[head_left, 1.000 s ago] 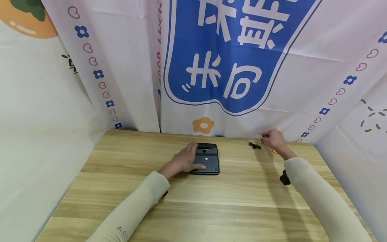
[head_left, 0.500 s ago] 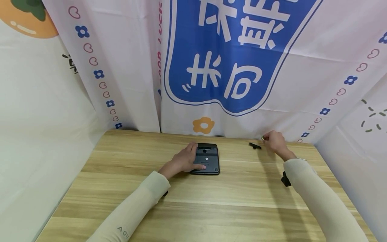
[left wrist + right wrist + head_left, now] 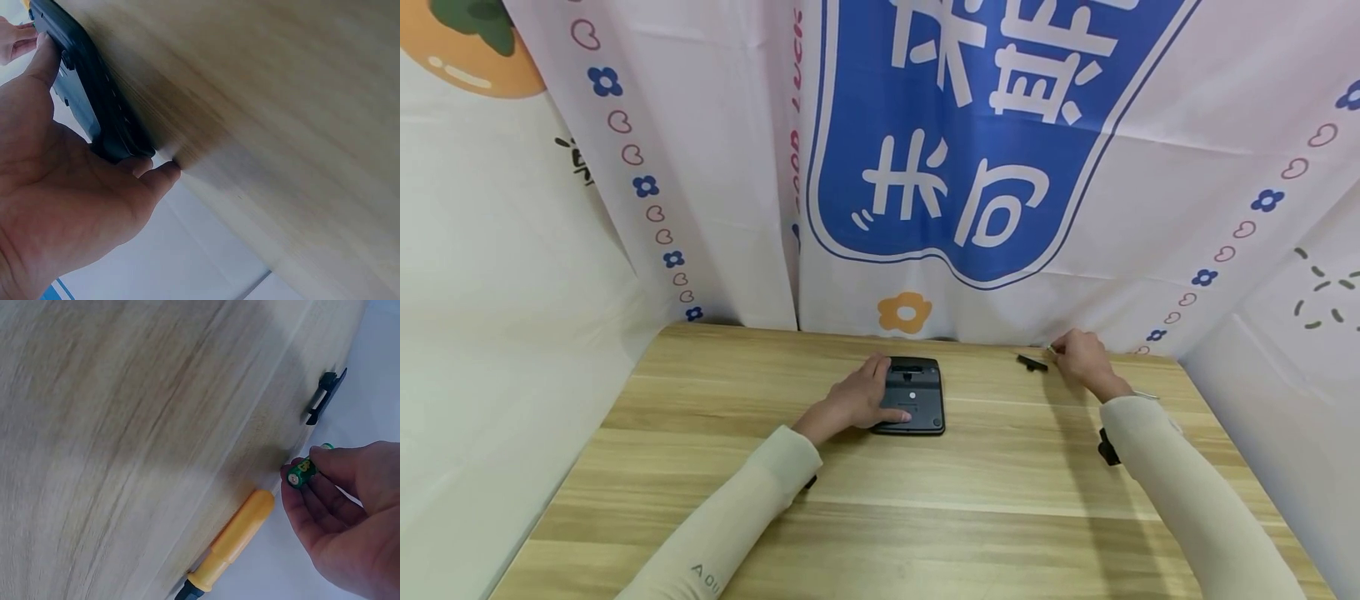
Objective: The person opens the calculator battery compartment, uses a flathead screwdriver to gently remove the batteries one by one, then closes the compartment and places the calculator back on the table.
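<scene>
A black calculator-like device (image 3: 913,408) lies face down on the wooden table, its open battery slot at the far end. My left hand (image 3: 852,398) holds its left side, thumb on the back and fingers at the far edge; in the left wrist view the thumb and fingers span the device (image 3: 94,94). My right hand (image 3: 1084,358) pinches a small green battery (image 3: 302,473) between thumb and fingers near the table's back edge. Left of that hand lies a small black battery cover (image 3: 1032,362), also visible in the right wrist view.
A yellow-handled screwdriver (image 3: 240,528) lies close to the right hand, hidden in the head view. The printed white cloth (image 3: 985,308) hangs along the back edge of the table (image 3: 925,517), with white sheets at both sides.
My right hand has shifted slightly down and turned the battery between its fingers. The yellow handle, partly visible earlier in the head view, is now covered. The left hand stays in place.
</scene>
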Available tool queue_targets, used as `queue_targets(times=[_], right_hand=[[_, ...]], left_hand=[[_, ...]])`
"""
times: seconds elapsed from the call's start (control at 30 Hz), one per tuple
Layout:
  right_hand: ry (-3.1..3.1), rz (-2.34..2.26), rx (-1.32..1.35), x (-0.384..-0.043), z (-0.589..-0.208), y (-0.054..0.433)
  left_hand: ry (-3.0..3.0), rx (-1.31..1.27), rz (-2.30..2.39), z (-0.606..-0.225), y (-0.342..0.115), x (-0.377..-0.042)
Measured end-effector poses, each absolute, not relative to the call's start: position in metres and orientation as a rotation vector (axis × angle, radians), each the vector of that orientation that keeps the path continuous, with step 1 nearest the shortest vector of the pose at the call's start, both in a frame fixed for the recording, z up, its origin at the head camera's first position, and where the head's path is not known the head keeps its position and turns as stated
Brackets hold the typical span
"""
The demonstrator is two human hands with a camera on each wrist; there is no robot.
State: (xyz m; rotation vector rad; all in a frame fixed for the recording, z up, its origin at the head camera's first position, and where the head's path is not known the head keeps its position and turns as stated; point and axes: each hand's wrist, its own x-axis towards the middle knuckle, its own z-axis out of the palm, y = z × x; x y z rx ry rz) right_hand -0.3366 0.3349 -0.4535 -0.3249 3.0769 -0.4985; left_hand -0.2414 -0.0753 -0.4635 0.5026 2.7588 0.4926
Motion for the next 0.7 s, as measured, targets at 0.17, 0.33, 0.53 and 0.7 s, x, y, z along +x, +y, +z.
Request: queue_targets(times=[0.17,0.33,0.53,0.7], right_hand=[[3.069,-0.488,-0.350,-0.3364,-0.4560,0.3357],[3.059,-0.466,-0.334,-0.3347,-0.4558,0.3350],[3.057,-0.445,-0.332,-0.3336,-0.4555,0.3341],[3.052,-0.411,-0.355,-0.3330,-0.4570,0.3333]], left_hand=[[2.762,0.505,0.478,-0.4644,-0.0752,-0.2415],[2.766,0.519,0.459,-0.4644,-0.0754,-0.2420],[2.764,0.522,0.455,-0.4633,-0.0753,-0.2419],[2.764,0.521,0.457,-0.4630,-0.0752,-0.2412]])
